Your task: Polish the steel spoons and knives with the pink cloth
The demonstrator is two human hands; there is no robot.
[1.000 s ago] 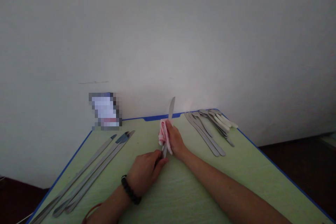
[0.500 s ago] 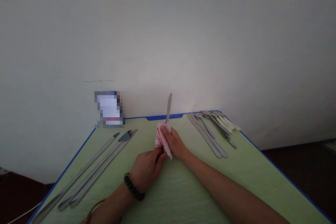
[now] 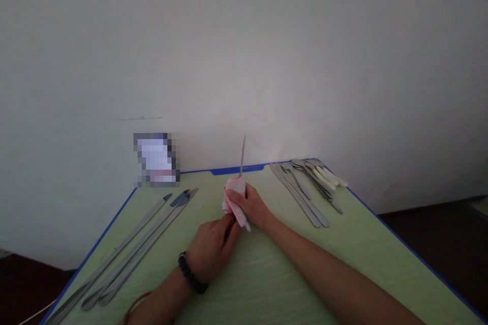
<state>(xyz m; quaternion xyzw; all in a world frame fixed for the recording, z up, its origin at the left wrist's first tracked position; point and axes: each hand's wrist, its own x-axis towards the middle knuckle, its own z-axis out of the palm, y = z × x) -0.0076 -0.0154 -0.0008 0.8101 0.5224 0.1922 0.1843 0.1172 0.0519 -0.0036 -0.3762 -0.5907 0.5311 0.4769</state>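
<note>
A table knife [image 3: 242, 155] points up and away over the middle of the green table [image 3: 274, 284]. My left hand [image 3: 212, 247], with a dark bead bracelet at the wrist, is closed round the knife's handle end. My right hand [image 3: 251, 206] is wrapped round a pink and white cloth [image 3: 231, 198] that covers the lower part of the blade. Only the blade's upper part sticks out above the cloth, seen nearly edge-on.
Three long knives [image 3: 141, 244] lie side by side on the left of the table. A pile of several knives and spoons [image 3: 308, 183] lies at the back right. A blurred-out object [image 3: 155, 159] stands at the back left edge, against the white wall.
The knife has turned in my hands, so its blade now shows edge-on instead of its flat side. The cloth and my right hand have slid slightly down and left along it.
</note>
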